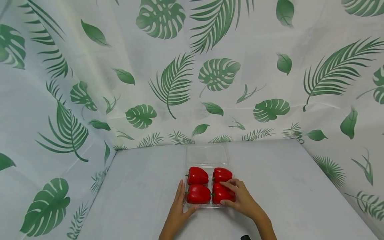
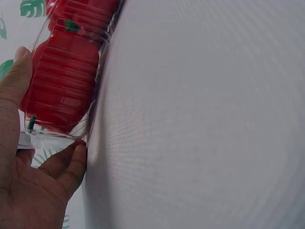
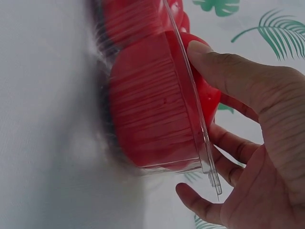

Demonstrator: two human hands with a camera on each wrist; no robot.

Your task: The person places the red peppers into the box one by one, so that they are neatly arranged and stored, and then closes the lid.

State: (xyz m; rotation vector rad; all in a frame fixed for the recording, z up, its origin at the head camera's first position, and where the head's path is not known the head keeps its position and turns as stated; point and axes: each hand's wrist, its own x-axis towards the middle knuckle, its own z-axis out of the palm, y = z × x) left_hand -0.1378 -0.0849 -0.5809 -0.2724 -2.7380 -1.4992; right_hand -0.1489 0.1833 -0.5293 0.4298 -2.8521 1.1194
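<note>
A clear plastic clamshell container (image 1: pixel 207 155) lies on the table with its lid folded back, away from me. Several red bell peppers with green stems sit in its base in two rows, stems to the left. My right hand (image 1: pixel 244 201) grips the front right bell pepper (image 1: pixel 220 192), thumb at its near side and fingers over its far side. In the right wrist view this pepper (image 3: pixel 150 102) sits inside the container wall. My left hand (image 1: pixel 177 211) rests against the container's front left corner, fingers straight along the side and thumb at the front, beside the front left bell pepper (image 1: pixel 198 194).
The white table (image 1: pixel 144 186) extends to both sides of the container. A white cloth (image 1: pixel 186 83) with green leaf prints hangs behind it and at both sides. Near the right forearm a small black object (image 1: pixel 245 237) shows at the bottom edge.
</note>
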